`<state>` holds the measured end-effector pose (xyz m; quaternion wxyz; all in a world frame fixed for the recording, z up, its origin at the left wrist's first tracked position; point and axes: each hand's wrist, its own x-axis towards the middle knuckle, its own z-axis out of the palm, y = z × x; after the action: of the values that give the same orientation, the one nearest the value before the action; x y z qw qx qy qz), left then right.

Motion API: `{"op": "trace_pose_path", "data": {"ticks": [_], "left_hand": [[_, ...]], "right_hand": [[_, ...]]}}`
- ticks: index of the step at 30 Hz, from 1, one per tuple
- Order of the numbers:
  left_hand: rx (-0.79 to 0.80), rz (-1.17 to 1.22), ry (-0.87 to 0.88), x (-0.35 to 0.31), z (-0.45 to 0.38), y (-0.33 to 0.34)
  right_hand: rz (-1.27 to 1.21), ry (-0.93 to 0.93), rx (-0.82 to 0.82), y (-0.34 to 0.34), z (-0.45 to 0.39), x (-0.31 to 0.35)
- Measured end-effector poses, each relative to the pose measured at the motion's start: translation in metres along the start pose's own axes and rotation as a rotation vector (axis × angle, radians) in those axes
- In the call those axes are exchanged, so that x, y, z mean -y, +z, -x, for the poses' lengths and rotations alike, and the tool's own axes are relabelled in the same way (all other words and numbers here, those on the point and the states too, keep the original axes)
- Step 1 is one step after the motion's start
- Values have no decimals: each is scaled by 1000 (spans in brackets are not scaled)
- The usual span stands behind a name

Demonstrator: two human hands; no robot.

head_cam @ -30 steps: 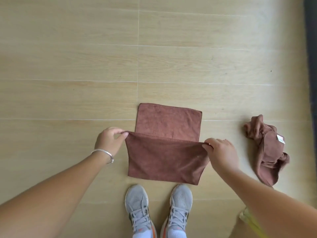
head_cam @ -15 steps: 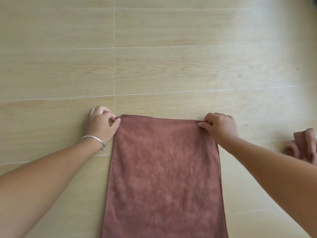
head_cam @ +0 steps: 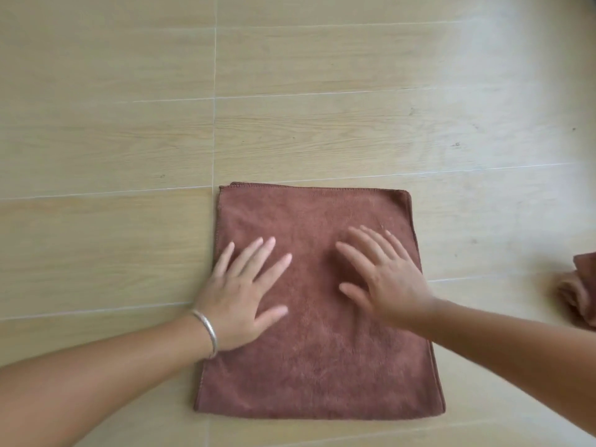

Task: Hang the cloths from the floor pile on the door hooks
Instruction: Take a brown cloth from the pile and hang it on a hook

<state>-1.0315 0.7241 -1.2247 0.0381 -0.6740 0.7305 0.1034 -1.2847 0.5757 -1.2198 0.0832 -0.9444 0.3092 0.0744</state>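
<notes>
A brown cloth [head_cam: 317,356] lies folded flat on the wooden floor in the middle of the head view, its doubled edges lined up at the far side. My left hand [head_cam: 240,288], with a silver bangle on the wrist, presses flat on the cloth's left part, fingers spread and straight. On the right part of the same cloth my right hand [head_cam: 385,277] lies flat, fingers spread, slightly blurred. A second brown cloth [head_cam: 579,291] sits crumpled at the right edge, mostly cut off by the frame. No door or hooks are in view.
Light wood-look floor tiles [head_cam: 290,91] with pale grout lines fill the view around the cloths.
My hands brought the near edge over to the far edge, folding the cloth in half, then let go of the corners. Both palms now lie flat on top of it.
</notes>
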Motion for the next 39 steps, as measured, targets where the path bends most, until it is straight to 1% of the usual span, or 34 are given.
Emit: {"op": "trace_pose_path", "data": {"ticks": [2, 5, 7, 10, 12, 13, 18, 21, 23, 25, 29, 32, 34, 36, 38, 39], "left_hand": [[54, -42, 50, -6, 16, 18], [72, -84, 75, 5, 5, 21], [91, -112, 23, 19, -18, 13], [133, -169, -54, 34, -53, -1], [145, -178, -52, 35, -63, -9], [137, -170, -28, 32, -63, -11], [60, -108, 162, 13, -9, 8], [18, -109, 189, 11, 28, 25], [22, -90, 170, 7, 48, 32], [22, -58, 131, 1, 60, 33], [-29, -10, 62, 0, 66, 26], [-42, -6, 98, 5, 63, 17], [-17, -28, 139, 7, 60, 6], [33, -60, 125, 9, 59, -13], [162, -63, 20, 11, 62, -39], [221, -77, -41, 14, 64, -53]], "right_hand": [[31, -51, 74, 14, 25, -4], [103, -104, 132, 14, 16, -23], [140, -66, 153, 2, -9, -32], [187, 48, 150, -11, -44, -37], [197, 77, 148, -12, -52, -36], [183, 59, 147, -11, -49, -34], [114, -149, 130, 5, 6, -27], [96, -202, 78, 18, 41, -28], [96, -208, 89, 25, 60, -23], [109, -198, 124, 26, 74, -18], [165, -156, 182, 13, 87, -18], [255, -139, 192, 2, 87, -15], [290, -85, 210, -8, 84, -6], [309, -7, 280, -26, 83, 4], [343, 69, 358, -50, 83, 9], [346, 93, 369, -65, 84, 12]]}}
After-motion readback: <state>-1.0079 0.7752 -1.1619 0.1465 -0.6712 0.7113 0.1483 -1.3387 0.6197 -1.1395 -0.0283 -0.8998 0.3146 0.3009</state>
